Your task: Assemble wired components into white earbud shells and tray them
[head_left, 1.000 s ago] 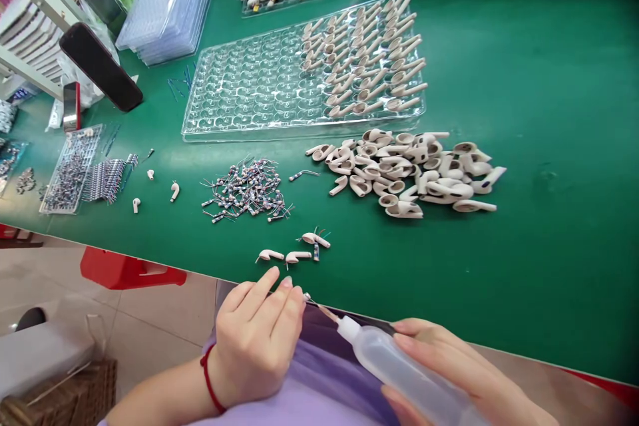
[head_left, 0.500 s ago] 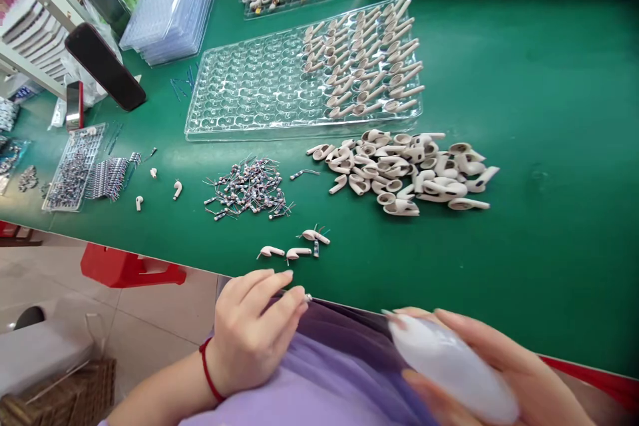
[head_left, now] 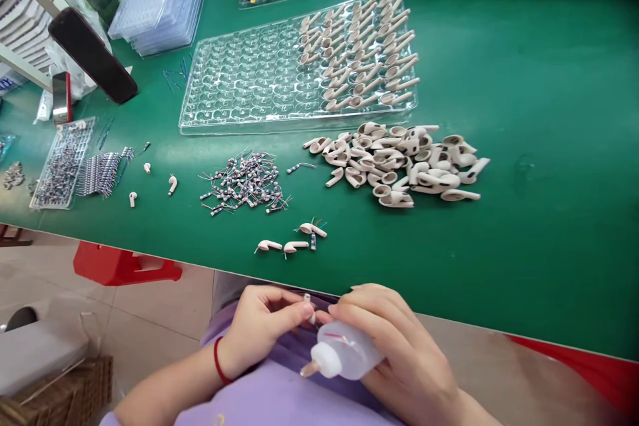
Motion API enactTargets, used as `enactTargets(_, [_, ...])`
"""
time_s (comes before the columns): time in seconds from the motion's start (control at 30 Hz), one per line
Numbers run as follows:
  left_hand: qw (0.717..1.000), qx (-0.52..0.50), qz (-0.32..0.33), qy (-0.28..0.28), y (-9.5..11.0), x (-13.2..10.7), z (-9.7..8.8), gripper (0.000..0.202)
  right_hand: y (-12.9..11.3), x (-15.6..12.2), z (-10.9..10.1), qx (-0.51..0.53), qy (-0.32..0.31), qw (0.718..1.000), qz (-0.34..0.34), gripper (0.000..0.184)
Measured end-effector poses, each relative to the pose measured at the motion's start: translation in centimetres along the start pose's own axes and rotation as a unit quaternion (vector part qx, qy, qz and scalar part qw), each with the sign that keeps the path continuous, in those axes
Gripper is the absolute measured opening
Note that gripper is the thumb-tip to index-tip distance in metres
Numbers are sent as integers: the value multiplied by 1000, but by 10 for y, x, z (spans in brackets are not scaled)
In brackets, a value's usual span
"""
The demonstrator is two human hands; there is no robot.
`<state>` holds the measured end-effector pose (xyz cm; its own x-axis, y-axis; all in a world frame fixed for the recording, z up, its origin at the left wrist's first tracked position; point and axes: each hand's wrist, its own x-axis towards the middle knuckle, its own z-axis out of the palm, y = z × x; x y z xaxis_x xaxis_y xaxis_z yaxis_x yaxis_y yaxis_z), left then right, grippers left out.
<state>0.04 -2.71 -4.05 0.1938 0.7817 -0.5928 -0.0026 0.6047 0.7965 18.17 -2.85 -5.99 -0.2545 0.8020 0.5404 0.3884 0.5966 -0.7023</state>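
Note:
Between the thumb and fingers of my left hand (head_left: 269,319) is a small white earbud shell (head_left: 307,301), held just past the table's front edge. My right hand (head_left: 399,339) is wrapped round a translucent squeeze bottle (head_left: 352,349), whose brownish nozzle tip points down to the left. The right fingertips come close to the shell; whether they touch it I cannot tell. On the table ahead lie three earbud shells with wires (head_left: 295,247) and a small wired part. Beyond them are a heap of small wired parts (head_left: 244,180) and a pile of loose earbud shells (head_left: 399,166).
A clear moulded tray (head_left: 239,80) holds rows of shells on its right side. Stacked clear trays (head_left: 160,0) and a phone (head_left: 93,55) stand at the back left. Further left lies a small tray of parts (head_left: 62,163). A red stool (head_left: 122,263) is below the table.
My right hand has moved left beside the left hand, and the bottle's nozzle now points down to the left. My left hand has turned, showing the shell more clearly.

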Motion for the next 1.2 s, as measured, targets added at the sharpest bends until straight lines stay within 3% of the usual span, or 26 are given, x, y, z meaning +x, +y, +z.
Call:
enactTargets(0.3, [998,-45,-37,0,8,6,1,28,1,-4,4,-18,-1,1000,-7,18])
enactTargets(0.8, [994,-108,-30,-5,-1,6,5,17,0,-4,7,-20,24,999,10,24])
enactTargets(1.2, [982,-178,-27,53,-3,5,20,22,-1,-1,2,-24,9,999,20,25])
